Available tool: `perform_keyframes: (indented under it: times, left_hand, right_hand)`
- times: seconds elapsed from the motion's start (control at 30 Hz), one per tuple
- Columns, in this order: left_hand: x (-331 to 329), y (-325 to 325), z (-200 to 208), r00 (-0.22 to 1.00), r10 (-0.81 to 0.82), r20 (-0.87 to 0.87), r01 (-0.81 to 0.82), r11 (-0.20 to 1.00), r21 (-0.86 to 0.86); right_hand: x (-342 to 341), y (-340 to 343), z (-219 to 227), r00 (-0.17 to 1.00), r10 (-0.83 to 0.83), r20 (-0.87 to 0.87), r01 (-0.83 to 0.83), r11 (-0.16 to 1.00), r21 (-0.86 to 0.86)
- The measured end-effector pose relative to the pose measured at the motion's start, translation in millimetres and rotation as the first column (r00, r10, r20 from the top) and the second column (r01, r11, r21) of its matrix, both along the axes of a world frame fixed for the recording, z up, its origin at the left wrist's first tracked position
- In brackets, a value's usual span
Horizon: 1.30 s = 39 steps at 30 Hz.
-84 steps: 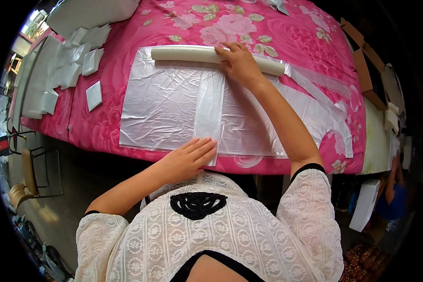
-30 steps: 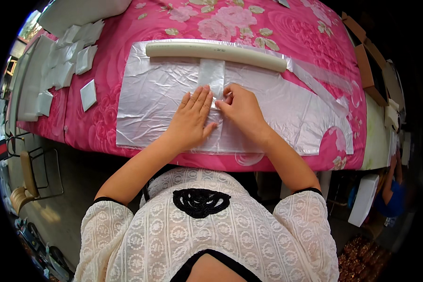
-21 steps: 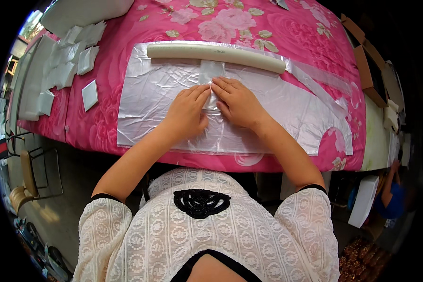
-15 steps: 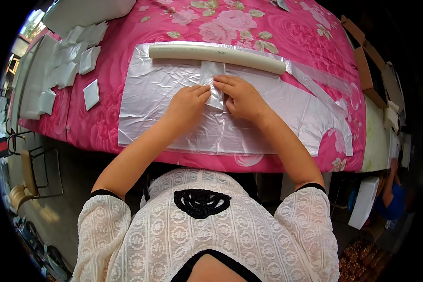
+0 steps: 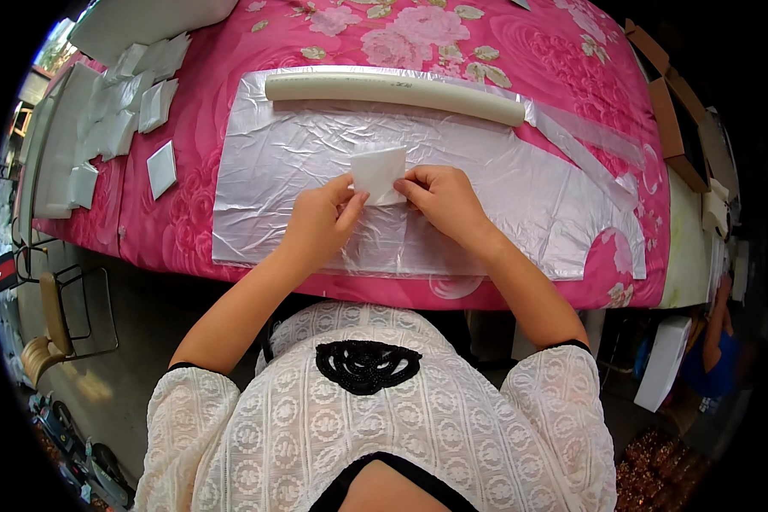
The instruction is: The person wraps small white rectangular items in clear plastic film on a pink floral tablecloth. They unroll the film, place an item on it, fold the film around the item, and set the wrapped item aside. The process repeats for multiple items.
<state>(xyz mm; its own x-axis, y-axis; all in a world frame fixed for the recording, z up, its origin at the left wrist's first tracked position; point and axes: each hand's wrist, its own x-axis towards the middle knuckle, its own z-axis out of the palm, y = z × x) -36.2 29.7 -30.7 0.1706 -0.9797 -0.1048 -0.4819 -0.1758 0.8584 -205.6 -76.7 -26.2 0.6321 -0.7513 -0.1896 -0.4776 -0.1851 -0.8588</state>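
Between my hands is a small folded square of thin white plastic film (image 5: 378, 173), tilted up off the sheet beneath. My left hand (image 5: 322, 215) pinches its lower left edge with thumb and fingers. At its right edge, the thumb and forefinger of my right hand (image 5: 442, 198) grip it. Below them a large shiny translucent plastic sheet (image 5: 273, 209) lies spread out, wrinkled, with a curved cut-out at its right end. A long cream-coloured tube (image 5: 392, 92) rests across the sheet's far edge, beyond my hands.
A pink flowered cloth (image 5: 563, 85) covers the table. One white folded square (image 5: 161, 170) lies at the left, near a pile of similar packets (image 5: 111, 111). Clear strips (image 5: 584, 162) trail right of the tube. Cardboard boxes (image 5: 678, 128) stand at the right edge; a chair (image 5: 51, 320) is lower left.
The film lay flat under my fingers; now it is a smaller folded square, lifted and held by both sides. My hands have drawn slightly nearer to me.
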Motion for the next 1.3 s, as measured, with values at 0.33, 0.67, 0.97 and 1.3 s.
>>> perform_keyframes:
  times: [0.33, 0.67, 0.97, 1.3]
  left_hand:
    - [6.4, -26.6, -15.7, 0.884, 0.141, 0.447, -0.081, 0.985, -0.15]
    - [12.1, 6.1, 5.1, 0.985, 0.16, 0.071, -0.137, 0.955, -0.264]
    - [15.6, 147.2, -2.6, 0.614, 0.51, -0.603, -0.091, 0.804, 0.588]
    - [113.9, 156.1, 14.3, 0.841, 0.417, -0.345, -0.363, 0.908, 0.211]
  right_hand:
    - [18.3, -26.7, 6.1, 0.972, 0.017, -0.232, 0.045, 0.965, 0.257]
    - [25.9, -7.2, -2.7, 0.956, 0.213, -0.204, -0.292, 0.592, -0.751]
    - [75.2, 72.7, -30.2, 0.905, 0.387, -0.175, -0.417, 0.73, -0.541]
    - [113.9, 107.5, -9.1, 0.757, 0.652, -0.044, -0.607, 0.676, -0.418]
